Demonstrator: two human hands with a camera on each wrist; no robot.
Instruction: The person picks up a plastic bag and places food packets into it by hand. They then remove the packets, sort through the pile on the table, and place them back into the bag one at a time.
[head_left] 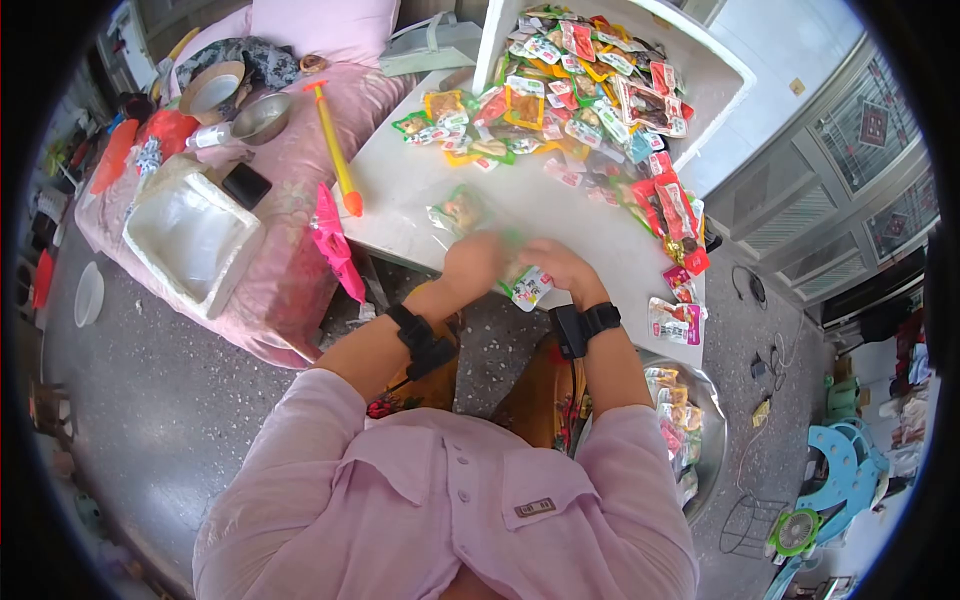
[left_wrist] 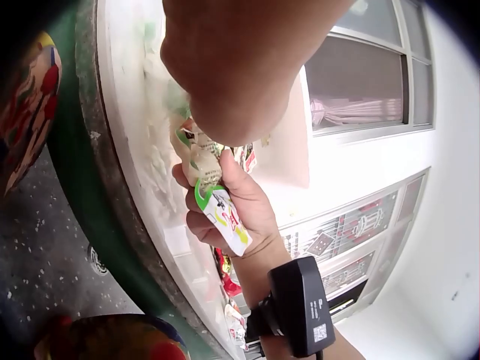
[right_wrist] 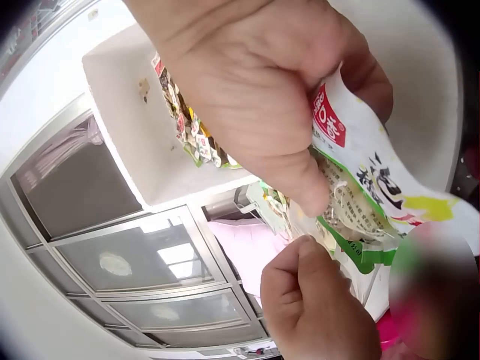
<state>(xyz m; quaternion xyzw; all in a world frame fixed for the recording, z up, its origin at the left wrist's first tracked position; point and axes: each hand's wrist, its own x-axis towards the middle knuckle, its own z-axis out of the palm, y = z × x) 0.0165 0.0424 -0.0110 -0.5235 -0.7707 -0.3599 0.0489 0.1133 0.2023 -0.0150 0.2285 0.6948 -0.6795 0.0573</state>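
Note:
A white and green snack packet [head_left: 530, 289] is held between the two hands over the table's front edge. My right hand [right_wrist: 255, 97] grips the packet [right_wrist: 367, 165] between thumb and curled fingers, its printed end sticking out. The left hand [head_left: 478, 262] is close beside the right hand [head_left: 558, 266]; in the right wrist view the left hand [right_wrist: 319, 307] has its fingers curled at the packet's edge, pinching there. A clear packet [head_left: 458, 212] lies on the table just beyond the left hand.
A foam box [head_left: 720, 60] tipped toward the table spills many packets [head_left: 525, 100] across its back. Red packets [head_left: 678, 205] line the right side. A metal basin [head_left: 712, 400] of packets stands at the lower right, a pink-covered bed [head_left: 285, 240] at the left.

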